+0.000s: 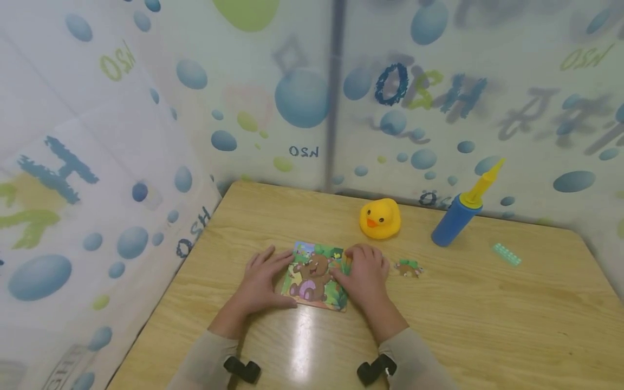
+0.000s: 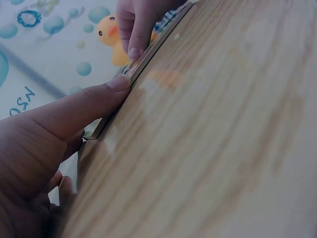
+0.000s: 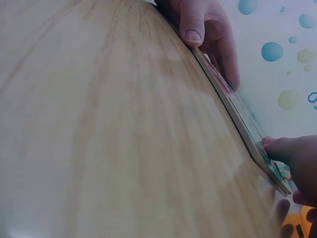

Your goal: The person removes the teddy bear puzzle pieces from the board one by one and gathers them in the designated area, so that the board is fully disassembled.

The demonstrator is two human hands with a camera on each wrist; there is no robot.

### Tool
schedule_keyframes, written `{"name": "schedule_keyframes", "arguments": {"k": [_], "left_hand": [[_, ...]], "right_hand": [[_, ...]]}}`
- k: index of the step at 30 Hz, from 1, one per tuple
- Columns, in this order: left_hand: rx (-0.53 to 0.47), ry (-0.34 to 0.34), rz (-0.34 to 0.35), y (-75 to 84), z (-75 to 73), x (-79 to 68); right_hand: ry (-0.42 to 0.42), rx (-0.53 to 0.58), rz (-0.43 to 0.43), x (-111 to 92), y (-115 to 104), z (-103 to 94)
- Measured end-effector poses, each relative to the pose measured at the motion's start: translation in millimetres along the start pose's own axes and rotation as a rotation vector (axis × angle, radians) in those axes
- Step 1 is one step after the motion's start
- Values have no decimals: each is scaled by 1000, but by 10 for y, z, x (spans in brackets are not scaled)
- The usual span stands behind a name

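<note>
A small picture jigsaw puzzle (image 1: 312,279) with a brown bear lies flat on the wooden table, between both hands. My left hand (image 1: 263,279) is spread along its left side, fingers mostly straight, and the thumb touches the near edge. My right hand (image 1: 366,273) grips the right side, its thumb on the picture and fingers bent at the edge. In the right wrist view the board (image 3: 233,101) shows a thin, layered rim, with the right thumb (image 3: 277,148) on top. A loose brown and green puzzle piece (image 1: 409,268) lies just right of the right hand.
Behind the hands sits a yellow rubber duck (image 1: 380,219). A blue and yellow balloon pump (image 1: 455,219) stands farther right, near a mint-green studded strip (image 1: 507,254). Bubble-patterned walls (image 1: 302,97) close off the back and left of the table (image 1: 468,325).
</note>
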State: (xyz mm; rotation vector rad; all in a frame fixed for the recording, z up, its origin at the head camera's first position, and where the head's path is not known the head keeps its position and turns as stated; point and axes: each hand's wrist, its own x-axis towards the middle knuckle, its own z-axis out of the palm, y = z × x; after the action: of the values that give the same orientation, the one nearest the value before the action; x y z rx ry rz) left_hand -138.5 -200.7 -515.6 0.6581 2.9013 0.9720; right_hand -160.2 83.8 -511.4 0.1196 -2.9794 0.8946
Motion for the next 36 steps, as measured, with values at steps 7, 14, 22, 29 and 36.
{"name": "schedule_keyframes", "arguments": {"k": [7,14,22,29,36], "left_hand": [[0,-4,-1,8,-13,3],[10,-6,5,3,-15,9],[7,-2,10,5,-19,-5],[16,-1,14,-4,-9,-15],[15,-2,13,-25,5,-17]], "right_hand": [[77,69,-20,2,28,42],[216,234,-85,-12,71,74],[273,262,-241,-49,83,44],[219,129,-394,-46,179,2],[219,61,-429,-42,241,-9]]}}
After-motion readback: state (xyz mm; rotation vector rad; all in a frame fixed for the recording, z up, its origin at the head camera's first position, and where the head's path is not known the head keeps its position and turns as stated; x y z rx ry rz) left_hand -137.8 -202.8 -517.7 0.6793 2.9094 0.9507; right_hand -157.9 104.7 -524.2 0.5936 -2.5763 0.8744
